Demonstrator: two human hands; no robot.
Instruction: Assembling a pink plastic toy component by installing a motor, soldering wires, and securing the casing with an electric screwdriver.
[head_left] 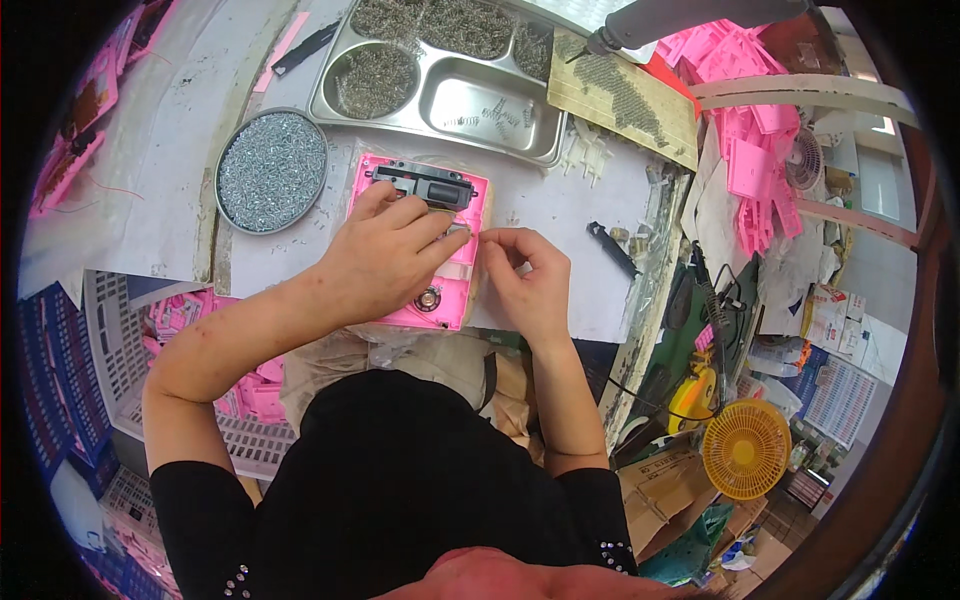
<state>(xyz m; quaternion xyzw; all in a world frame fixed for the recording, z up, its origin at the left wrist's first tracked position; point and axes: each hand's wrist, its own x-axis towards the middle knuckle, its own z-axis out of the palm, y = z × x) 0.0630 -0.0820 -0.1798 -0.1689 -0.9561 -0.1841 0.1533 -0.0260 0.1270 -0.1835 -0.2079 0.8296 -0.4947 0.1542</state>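
A pink plastic housing (455, 290) lies on the white worktop in front of me, with a black mechanism (432, 186) in its far end and a small round metal-rimmed part (428, 299) at its near end. My left hand (385, 250) reaches over the housing from the left, its fingers bent and closed on it; the thumb is hidden. One left fingertip comes close to my right hand (530, 285) at the housing's right edge. There the right thumb and index finger are pinched together. Anything between them is too small to make out.
Behind the housing stands a metal tray (440, 125) with springs in its compartments. A round dish (272, 170) of small metal pins sits left. A power screwdriver (690, 22) hangs at the upper right, above a spring-covered board (625, 100). A black strip (612, 248) lies right.
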